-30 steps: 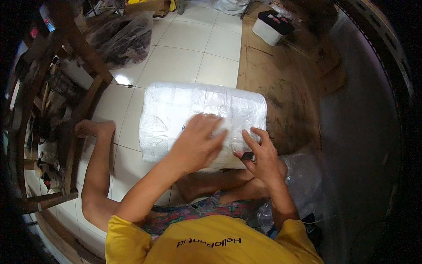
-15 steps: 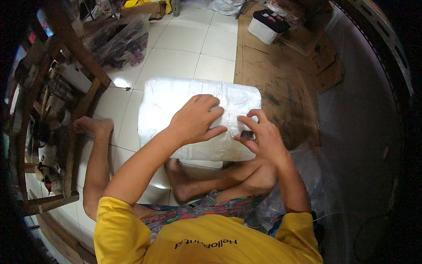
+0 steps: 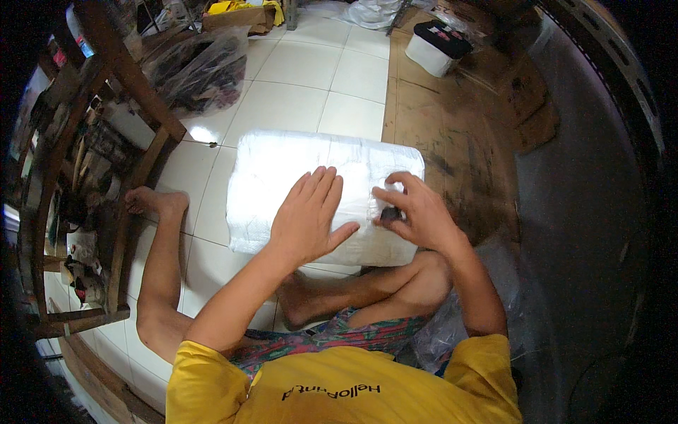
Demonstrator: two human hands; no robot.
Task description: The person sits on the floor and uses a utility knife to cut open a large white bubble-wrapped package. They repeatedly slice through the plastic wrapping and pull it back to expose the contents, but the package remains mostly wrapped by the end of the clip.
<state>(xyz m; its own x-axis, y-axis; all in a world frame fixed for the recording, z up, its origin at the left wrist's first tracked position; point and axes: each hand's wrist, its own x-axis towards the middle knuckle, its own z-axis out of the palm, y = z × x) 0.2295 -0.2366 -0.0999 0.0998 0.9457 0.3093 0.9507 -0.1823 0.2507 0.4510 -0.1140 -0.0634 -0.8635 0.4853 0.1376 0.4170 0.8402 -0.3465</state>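
Note:
A large white plastic-wrapped bundle (image 3: pixel 282 166) lies on the tiled floor in front of my crossed legs. My left hand (image 3: pixel 308 219) presses flat on its top, fingers spread. My right hand (image 3: pixel 417 212) rests on the bundle's near right part and pinches a small dark object (image 3: pixel 389 213) between thumb and fingers; what the object is cannot be made out.
A wooden rack (image 3: pixel 99 177) full of clutter stands at the left, by my outstretched left foot (image 3: pixel 152 201). Plastic bags of goods (image 3: pixel 194 63) lie at the back left. A white box with a dark lid (image 3: pixel 439 46) sits on brown cardboard (image 3: pixel 459 134) at the right. Crumpled clear plastic (image 3: pixel 438 328) lies by my right knee.
My left hand has slid slightly toward the bundle's near edge and flattened. My right hand stays at the bundle's right side with the small dark object.

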